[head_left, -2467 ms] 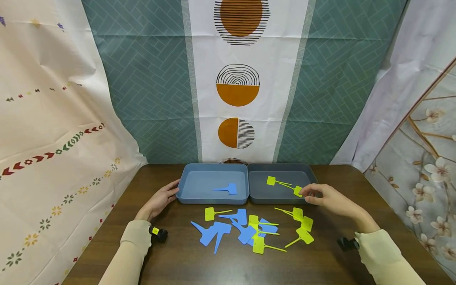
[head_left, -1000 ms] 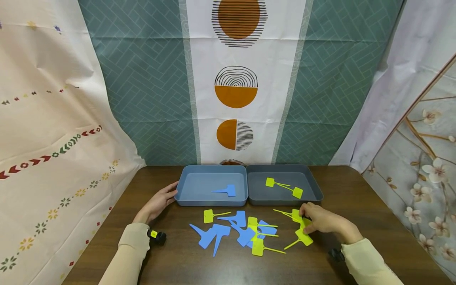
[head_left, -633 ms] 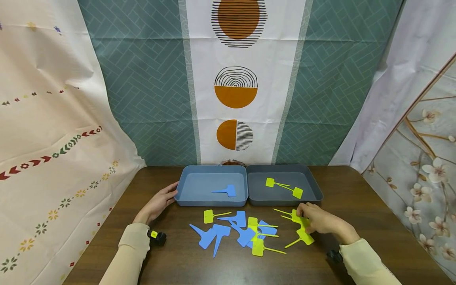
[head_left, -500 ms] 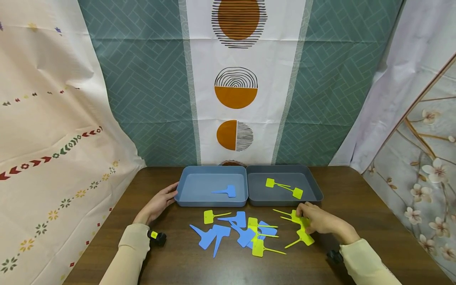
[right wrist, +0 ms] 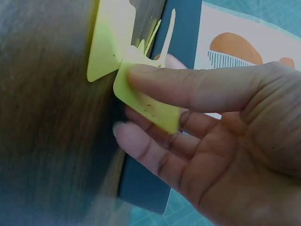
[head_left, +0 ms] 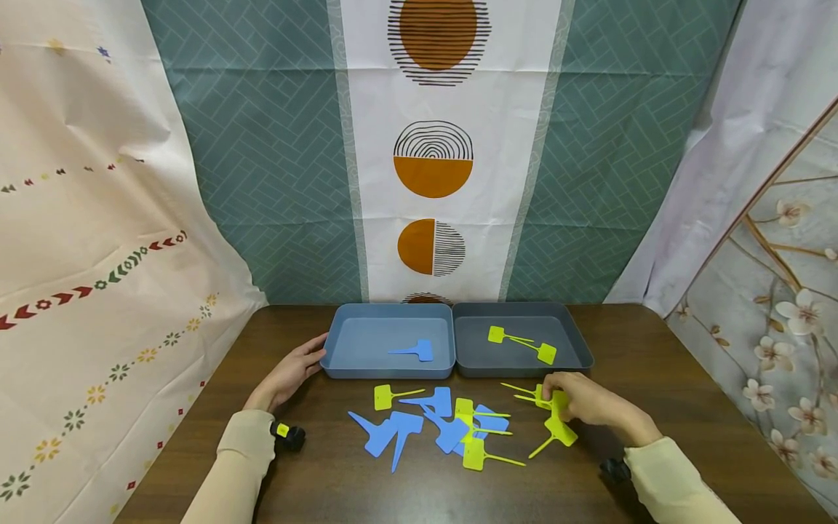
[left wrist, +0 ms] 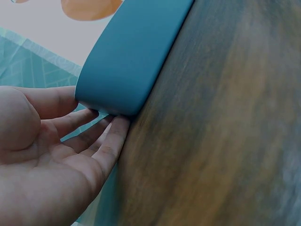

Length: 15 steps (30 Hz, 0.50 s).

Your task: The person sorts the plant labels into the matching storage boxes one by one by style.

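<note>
My right hand is low over the table in front of the dark grey tray. It pinches a yellow T-shaped plant label by its flat head between thumb and fingers, the stem pointing away. Another yellow label lies just beside that hand, and more yellow stems stick out to its left. My left hand rests its fingertips, loosely extended, against the left end of the blue tray. One blue label lies in the blue tray; two yellow labels lie in the grey one.
Between the hands, several blue labels and yellow labels lie scattered, some overlapping, on the brown wooden table. The two trays stand side by side near the back edge, before a patterned curtain.
My right hand has left the grey tray, come down to the yellow labels on the table and pinched one. Neighbouring labels have shifted slightly. My left hand has stayed at the blue tray.
</note>
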Each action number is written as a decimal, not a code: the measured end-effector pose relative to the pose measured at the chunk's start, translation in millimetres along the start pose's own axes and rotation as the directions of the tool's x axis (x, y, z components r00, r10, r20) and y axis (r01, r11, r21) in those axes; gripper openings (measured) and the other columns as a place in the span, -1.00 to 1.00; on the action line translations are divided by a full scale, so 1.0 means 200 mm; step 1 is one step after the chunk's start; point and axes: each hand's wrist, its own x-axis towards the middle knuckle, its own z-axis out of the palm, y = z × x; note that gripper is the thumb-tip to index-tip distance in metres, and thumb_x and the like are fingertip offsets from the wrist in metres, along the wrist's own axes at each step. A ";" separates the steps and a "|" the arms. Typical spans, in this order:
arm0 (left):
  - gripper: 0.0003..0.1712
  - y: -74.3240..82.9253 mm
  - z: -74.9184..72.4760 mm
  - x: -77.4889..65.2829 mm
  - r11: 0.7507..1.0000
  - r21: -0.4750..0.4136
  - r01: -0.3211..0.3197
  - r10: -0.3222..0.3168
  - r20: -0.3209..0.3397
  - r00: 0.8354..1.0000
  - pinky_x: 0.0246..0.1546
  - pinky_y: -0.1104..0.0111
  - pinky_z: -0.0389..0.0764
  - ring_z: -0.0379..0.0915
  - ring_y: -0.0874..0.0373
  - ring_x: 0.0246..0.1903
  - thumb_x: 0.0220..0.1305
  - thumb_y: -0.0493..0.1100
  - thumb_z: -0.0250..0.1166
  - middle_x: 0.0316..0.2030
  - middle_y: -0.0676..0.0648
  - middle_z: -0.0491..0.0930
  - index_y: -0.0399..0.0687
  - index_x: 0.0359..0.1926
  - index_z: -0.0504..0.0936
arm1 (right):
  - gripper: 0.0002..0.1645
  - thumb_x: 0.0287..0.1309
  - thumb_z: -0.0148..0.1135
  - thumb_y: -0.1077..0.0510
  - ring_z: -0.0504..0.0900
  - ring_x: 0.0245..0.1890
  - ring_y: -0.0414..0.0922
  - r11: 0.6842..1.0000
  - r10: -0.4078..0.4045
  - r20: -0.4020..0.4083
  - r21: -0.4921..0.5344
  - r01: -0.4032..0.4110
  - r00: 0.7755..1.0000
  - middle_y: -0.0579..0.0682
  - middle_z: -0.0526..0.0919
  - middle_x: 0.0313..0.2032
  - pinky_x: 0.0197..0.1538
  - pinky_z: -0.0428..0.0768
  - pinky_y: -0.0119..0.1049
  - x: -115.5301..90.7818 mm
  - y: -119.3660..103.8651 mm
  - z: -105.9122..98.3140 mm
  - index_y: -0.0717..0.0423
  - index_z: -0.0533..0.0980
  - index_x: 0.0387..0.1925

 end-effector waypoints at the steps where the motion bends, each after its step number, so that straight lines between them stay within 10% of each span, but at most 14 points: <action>1: -0.31 0.00 0.00 0.00 1.000 0.000 0.001 -0.001 0.001 1.000 0.57 -0.13 -0.07 -0.24 -0.25 0.60 0.71 -0.22 -0.15 0.63 -0.35 -0.19 -0.28 0.66 -0.18 | -0.51 -0.17 0.37 0.62 0.44 -0.25 -0.14 1.000 -0.001 0.004 0.024 0.001 1.000 -0.11 0.59 -0.24 -0.23 0.47 -0.32 0.00 0.00 0.00 0.07 0.57 -0.27; 15: -0.30 0.01 0.00 0.00 1.000 -0.010 -0.005 0.005 0.007 1.000 0.57 -0.15 -0.08 -0.22 -0.26 0.60 0.71 -0.22 -0.14 0.63 -0.35 -0.19 -0.28 0.66 -0.18 | -0.76 0.19 0.28 0.52 0.52 -0.31 -0.17 0.971 0.041 -0.053 0.238 -0.027 0.998 0.04 0.65 -0.20 -0.30 0.64 -0.34 0.02 0.00 -0.05 0.20 0.63 -0.19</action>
